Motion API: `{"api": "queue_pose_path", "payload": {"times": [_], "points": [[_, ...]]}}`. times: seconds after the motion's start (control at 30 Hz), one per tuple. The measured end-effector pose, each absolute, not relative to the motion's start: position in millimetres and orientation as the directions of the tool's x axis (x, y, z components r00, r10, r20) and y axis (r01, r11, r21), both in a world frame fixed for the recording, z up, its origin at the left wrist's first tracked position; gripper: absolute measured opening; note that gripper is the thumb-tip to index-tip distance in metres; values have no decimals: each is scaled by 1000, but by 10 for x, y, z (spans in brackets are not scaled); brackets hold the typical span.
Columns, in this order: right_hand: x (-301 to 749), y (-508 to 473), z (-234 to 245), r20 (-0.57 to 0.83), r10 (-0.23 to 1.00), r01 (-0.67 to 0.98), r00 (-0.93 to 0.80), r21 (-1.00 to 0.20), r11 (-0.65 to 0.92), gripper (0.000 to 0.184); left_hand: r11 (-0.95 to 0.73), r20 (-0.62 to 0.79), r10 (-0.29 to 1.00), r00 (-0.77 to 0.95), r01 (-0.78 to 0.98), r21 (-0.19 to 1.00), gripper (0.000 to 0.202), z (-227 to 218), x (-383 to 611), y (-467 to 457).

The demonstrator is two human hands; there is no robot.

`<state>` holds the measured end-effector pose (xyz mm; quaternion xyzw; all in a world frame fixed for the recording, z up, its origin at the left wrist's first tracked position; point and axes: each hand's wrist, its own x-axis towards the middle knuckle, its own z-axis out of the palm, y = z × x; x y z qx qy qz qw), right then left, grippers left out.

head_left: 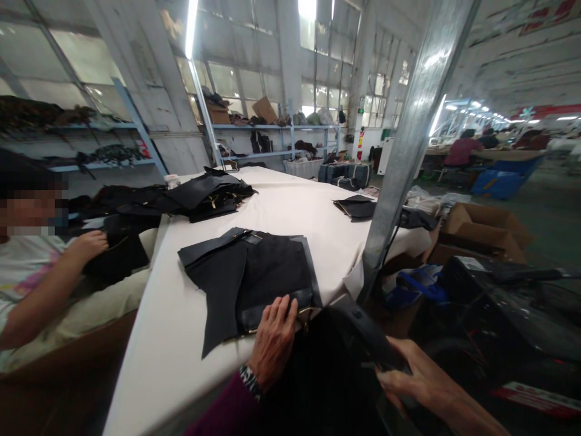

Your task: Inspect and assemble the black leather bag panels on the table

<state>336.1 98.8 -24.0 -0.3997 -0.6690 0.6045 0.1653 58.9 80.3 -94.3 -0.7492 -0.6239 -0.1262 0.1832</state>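
My left hand [273, 339] lies flat, grip apart, on black fabric pieces [254, 272] at desk [290, 206] lower centre; right hand [415, 378] grip clamped on dark cloth [336, 363], lower right.

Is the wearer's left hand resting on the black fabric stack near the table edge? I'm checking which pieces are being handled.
Yes, the left hand lies flat on the near edge of the black fabric stack on the white table.

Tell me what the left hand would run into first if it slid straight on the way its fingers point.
The left hand points up the table over the black fabric stack it already rests on. Beyond that lies bare white tabletop, probably nothing more before the far pile.
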Motion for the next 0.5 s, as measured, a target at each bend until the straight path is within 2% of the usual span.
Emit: {"api": "queue_pose_path", "payload": {"times": [0.17, 0.3, 0.5], "points": [[3499, 953, -355, -267, 741, 332, -616, -941, -63, 26, -150, 389, 902, 186, 981, -120, 46, -821, 704, 995], [3564, 911, -424, -313, 766, 351, -561, -928, -123, 37, -130, 383, 905, 183, 978, -161, 45, -772, 707, 1099], [3509, 1045, -313, -267, 725, 352, -635, -935, -36, 40, -160, 402, 880, 254, 954, -253, 43, -825, 642, 997]]}}
